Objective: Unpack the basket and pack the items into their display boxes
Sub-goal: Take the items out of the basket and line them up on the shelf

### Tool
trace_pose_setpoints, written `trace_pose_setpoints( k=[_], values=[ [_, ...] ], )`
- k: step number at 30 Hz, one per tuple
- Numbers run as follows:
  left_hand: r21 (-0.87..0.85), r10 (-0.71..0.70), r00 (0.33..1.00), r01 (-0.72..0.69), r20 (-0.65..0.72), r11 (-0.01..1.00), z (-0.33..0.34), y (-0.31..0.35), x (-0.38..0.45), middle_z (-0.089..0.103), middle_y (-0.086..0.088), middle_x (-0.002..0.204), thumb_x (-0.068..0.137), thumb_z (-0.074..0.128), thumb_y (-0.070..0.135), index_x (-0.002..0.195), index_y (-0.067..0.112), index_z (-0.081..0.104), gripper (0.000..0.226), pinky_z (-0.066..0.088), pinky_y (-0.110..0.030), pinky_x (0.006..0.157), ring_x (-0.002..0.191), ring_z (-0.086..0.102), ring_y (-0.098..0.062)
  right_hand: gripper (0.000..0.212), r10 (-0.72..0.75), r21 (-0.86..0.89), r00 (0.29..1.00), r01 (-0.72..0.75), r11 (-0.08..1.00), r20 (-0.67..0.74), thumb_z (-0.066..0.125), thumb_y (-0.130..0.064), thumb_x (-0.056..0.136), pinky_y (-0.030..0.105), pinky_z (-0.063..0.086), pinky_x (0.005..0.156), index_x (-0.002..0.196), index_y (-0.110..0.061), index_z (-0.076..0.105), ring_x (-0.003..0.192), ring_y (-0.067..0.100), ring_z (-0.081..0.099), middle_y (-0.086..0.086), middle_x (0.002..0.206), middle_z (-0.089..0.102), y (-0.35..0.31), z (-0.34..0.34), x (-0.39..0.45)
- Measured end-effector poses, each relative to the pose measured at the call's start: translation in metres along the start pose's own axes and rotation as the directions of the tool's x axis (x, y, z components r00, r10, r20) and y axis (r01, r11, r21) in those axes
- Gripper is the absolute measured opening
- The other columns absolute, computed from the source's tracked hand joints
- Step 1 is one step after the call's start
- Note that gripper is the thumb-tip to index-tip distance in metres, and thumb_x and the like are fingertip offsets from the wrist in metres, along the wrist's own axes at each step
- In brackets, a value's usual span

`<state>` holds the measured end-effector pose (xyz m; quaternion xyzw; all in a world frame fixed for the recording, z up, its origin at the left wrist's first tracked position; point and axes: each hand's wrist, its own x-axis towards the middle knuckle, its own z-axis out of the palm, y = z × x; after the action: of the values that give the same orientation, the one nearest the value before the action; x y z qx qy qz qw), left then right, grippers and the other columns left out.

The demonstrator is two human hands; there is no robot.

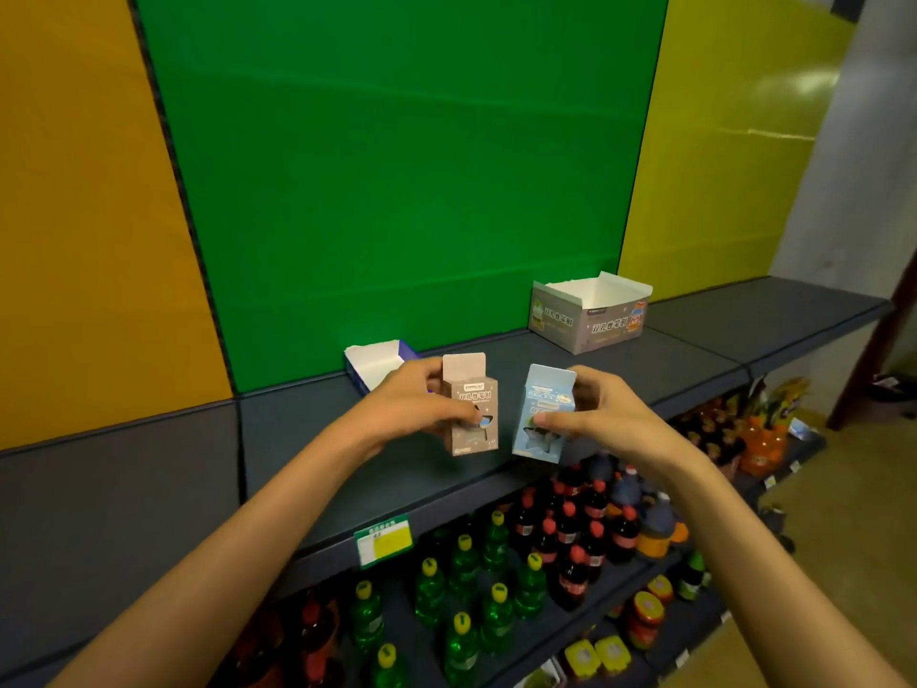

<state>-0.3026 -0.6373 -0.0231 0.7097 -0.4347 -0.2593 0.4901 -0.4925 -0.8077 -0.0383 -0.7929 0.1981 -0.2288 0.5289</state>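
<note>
My left hand point(412, 404) grips a small brown carton point(471, 414) with its top flap standing up, held upright over the grey shelf point(307, 439). Beside it my right hand point(595, 414) grips a small light-blue carton point(543, 419), tilted slightly, thumb across its front. A grey open display box point(590, 315) stands at the back right of the shelf, against the green wall. A white and blue open display box point(377, 365) sits at the back behind my left hand, partly hidden by it. No basket is in view.
Below the shelf's front edge are lower shelves with several green bottles point(464, 588), dark cola bottles point(575, 533) and orange bottles point(759, 444). A green and yellow price tag point(384, 541) hangs on the shelf edge. Orange, green and yellow wall panels rise behind.
</note>
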Motion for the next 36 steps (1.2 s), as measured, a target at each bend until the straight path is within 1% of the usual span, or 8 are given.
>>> trace_pose_setpoints(
  k=[3, 7, 12, 15, 19, 27, 31, 36],
  values=[
    [0.074, -0.001, 1.0, 0.002, -0.014, 0.997, -0.003, 0.004, 0.041, 0.077, 0.008, 0.089, 0.072, 0.088, 0.012, 0.109, 0.019, 0.068, 0.043, 0.057, -0.023, 0.066, 0.08, 0.073, -0.005, 0.04, -0.015, -0.058, 0.999, 0.017, 0.998, 0.042, 0.085, -0.006, 0.073, 0.034, 0.058, 0.08, 0.106, -0.007, 0.063, 0.094, 0.023, 0.072, 0.007, 0.095, 0.076, 0.012, -0.02, 0.049],
    [0.165, -0.026, 0.995, 0.042, -0.1, 0.985, -0.008, 0.006, 0.107, 0.076, -0.008, 0.1, 0.053, 0.093, 0.044, 0.106, 0.023, 0.069, 0.062, 0.055, -0.04, 0.087, 0.093, 0.072, -0.022, 0.043, -0.023, -0.212, 0.989, 0.054, 0.976, 0.148, 0.09, -0.012, 0.069, 0.04, 0.059, 0.084, 0.103, -0.012, 0.063, 0.09, 0.017, 0.073, 0.004, 0.094, 0.076, 0.026, -0.045, 0.117],
    [0.199, -0.055, 0.973, 0.101, -0.223, 0.975, -0.005, -0.003, 0.174, 0.077, -0.005, 0.095, 0.065, 0.092, 0.029, 0.103, 0.025, 0.069, 0.044, 0.05, -0.045, 0.099, 0.098, 0.07, -0.027, 0.043, -0.084, -0.392, 0.983, 0.144, 0.909, 0.166, 0.092, -0.019, 0.065, 0.038, 0.059, 0.081, 0.098, -0.018, 0.063, 0.086, 0.013, 0.071, -0.001, 0.094, 0.073, 0.035, -0.072, 0.185],
    [0.209, -0.079, 0.96, 0.138, -0.269, 0.968, 0.0, -0.013, 0.206, 0.076, -0.007, 0.093, 0.065, 0.092, 0.029, 0.101, 0.023, 0.07, 0.042, 0.051, -0.036, 0.085, 0.094, 0.07, -0.03, 0.044, -0.117, -0.602, 0.973, 0.214, 0.769, 0.197, 0.092, -0.03, 0.064, 0.038, 0.055, 0.078, 0.096, -0.02, 0.063, 0.085, 0.018, 0.066, -0.003, 0.094, 0.07, 0.037, -0.084, 0.224],
    [0.239, -0.097, 0.934, 0.187, -0.344, 0.953, 0.011, -0.02, 0.245, 0.072, -0.004, 0.087, 0.069, 0.091, 0.025, 0.098, 0.013, 0.07, 0.038, 0.047, -0.029, 0.072, 0.078, 0.063, -0.016, 0.048, -0.203, -0.793, 0.956, 0.29, 0.536, 0.212, 0.089, -0.041, 0.065, 0.037, 0.05, 0.073, 0.098, -0.018, 0.062, 0.089, 0.024, 0.059, 0.002, 0.097, 0.066, 0.038, -0.101, 0.276],
    [0.302, -0.105, 0.864, 0.282, -0.493, 0.911, 0.034, -0.034, 0.31, 0.071, 0.001, 0.085, 0.071, 0.09, 0.022, 0.083, 0.021, 0.059, 0.033, 0.053, -0.032, 0.079, 0.079, 0.066, -0.013, 0.058, -0.257, -0.872, 0.901, 0.413, 0.263, 0.349, 0.082, -0.058, 0.067, 0.034, 0.033, 0.077, 0.105, -0.019, 0.064, 0.101, 0.024, 0.049, 0.001, 0.1, 0.064, 0.051, -0.119, 0.353],
    [0.331, -0.098, 0.851, 0.303, -0.515, 0.894, 0.043, -0.045, 0.332, 0.075, -0.004, 0.09, 0.069, 0.09, 0.021, 0.091, 0.021, 0.061, 0.036, 0.056, -0.04, 0.084, 0.086, 0.071, -0.019, 0.063, -0.261, -0.88, 0.883, 0.441, 0.179, 0.39, 0.082, -0.056, 0.069, 0.037, 0.037, 0.094, 0.117, -0.021, 0.062, 0.112, 0.027, 0.049, 0.002, 0.112, 0.068, 0.062, -0.117, 0.379],
    [0.298, -0.1, 0.808, 0.325, -0.58, 0.897, 0.052, -0.059, 0.348, 0.074, -0.002, 0.087, 0.07, 0.09, 0.024, 0.1, 0.021, 0.067, 0.037, 0.057, -0.04, 0.083, 0.083, 0.07, -0.018, 0.058, -0.254, -0.882, 0.866, 0.464, 0.082, 0.432, 0.081, -0.051, 0.072, 0.037, 0.036, 0.096, 0.118, -0.02, 0.061, 0.118, 0.028, 0.048, 0.006, 0.115, 0.068, 0.076, -0.109, 0.397]
  ],
)
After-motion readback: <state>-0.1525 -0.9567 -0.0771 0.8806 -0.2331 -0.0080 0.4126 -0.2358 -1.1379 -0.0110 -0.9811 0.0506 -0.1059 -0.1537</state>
